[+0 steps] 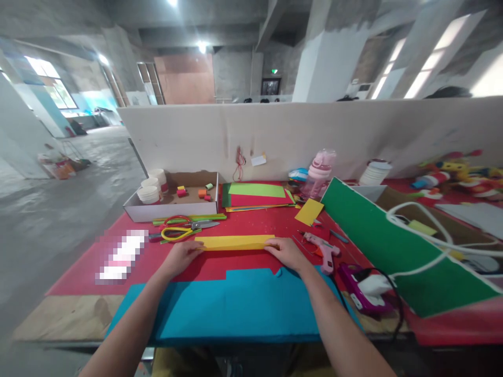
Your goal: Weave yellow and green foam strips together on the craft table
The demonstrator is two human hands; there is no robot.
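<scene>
A long yellow paper strip point(234, 243), apparently folded lengthwise, stretches level between my two hands above the red table cover. My left hand point(184, 257) pinches its left end, and my right hand point(286, 252) pinches the right end. Beneath and nearer to me lies a blue sheet point(239, 306). Just beyond my left hand rest scissors point(178, 233) with yellow and red handles. To the right of my right hand lies a pink glue gun point(323, 250), and a smaller yellow paper piece point(309, 211) is behind it.
A shallow box point(176, 209) with small rolled paper pieces and paper cups stands back left. Coloured sheets point(255, 195) lie stacked at the back. On the right are a purple power strip point(363, 290), a green panel point(396, 251), white cable and a pink bottle point(317, 173).
</scene>
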